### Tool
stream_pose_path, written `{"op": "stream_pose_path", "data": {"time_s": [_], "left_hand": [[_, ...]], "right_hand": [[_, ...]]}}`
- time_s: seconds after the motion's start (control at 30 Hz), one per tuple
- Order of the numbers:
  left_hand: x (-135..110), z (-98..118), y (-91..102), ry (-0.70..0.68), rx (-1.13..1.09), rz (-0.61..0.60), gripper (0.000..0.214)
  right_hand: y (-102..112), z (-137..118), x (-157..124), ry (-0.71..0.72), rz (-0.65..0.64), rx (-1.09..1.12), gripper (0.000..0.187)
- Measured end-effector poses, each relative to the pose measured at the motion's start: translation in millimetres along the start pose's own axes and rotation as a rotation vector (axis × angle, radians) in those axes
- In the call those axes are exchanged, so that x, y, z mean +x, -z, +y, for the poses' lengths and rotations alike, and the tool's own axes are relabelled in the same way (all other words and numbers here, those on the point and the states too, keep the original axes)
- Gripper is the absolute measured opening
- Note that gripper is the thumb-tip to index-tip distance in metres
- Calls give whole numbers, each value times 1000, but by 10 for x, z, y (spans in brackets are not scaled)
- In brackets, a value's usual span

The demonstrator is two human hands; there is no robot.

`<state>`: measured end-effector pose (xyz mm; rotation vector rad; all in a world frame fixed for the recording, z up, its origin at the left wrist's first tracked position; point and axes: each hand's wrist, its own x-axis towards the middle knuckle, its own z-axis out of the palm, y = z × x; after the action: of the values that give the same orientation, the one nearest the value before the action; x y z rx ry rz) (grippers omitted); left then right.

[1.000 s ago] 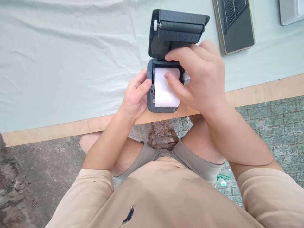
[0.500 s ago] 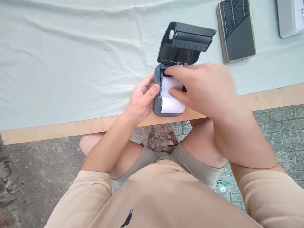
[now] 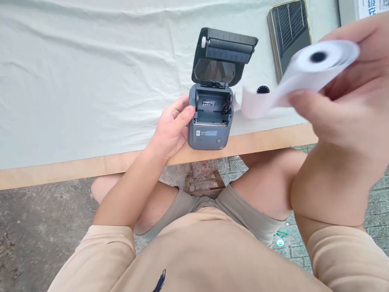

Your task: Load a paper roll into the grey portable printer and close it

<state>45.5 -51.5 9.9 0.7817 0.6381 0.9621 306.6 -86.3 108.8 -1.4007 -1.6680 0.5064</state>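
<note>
My left hand (image 3: 176, 125) grips the left side of a small dark grey label printer (image 3: 209, 132) at the table's front edge. The printer's lid (image 3: 223, 52) is swung up, with a black roller along its underside. No paper lies in the bay, where a small printed label shows. To the right, my right hand (image 3: 349, 97) is closed on a white paper roll (image 3: 326, 56) with a dark core. A loose strip trails from the roll leftward toward the printer. A round black part with a toothed rim (image 3: 263, 89) shows behind the strip; what it belongs to is unclear.
A phone (image 3: 287, 32) in a clear case lies at the back right, partly covered by my right hand and the roll. A grey box-like object (image 3: 349, 12) with a printed label is at the top right corner. Pale cloth (image 3: 91, 81) covers the wooden table.
My right hand has lifted the paper roll out of the printer's bay and moved up and right with it, its strip trailing. My left hand still holds the printer.
</note>
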Motion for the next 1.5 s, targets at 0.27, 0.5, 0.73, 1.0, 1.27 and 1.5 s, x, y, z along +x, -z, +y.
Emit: {"op": "stream_pose_path", "data": {"time_s": [0.27, 0.5, 0.73, 1.0, 1.27, 1.5], "left_hand": [[-2, 30, -12, 1, 27, 5, 32], [1, 28, -19, -18, 76, 34, 31], [-8, 38, -21, -17, 77, 21, 32], [-16, 14, -7, 9, 10, 0, 34], [-17, -13, 6, -4, 26, -4, 30], [-14, 15, -17, 36, 15, 11, 36]], "right_hand": [[449, 1129, -224, -219, 265, -376, 28], [488, 932, -407, 24, 165, -498, 62], [-117, 481, -343, 301, 29, -763, 27], [-350, 397, -168, 9, -91, -876, 24], [-308, 264, -142, 355, 238, -192, 23], [-474, -120, -210, 59, -590, 703, 50]]}}
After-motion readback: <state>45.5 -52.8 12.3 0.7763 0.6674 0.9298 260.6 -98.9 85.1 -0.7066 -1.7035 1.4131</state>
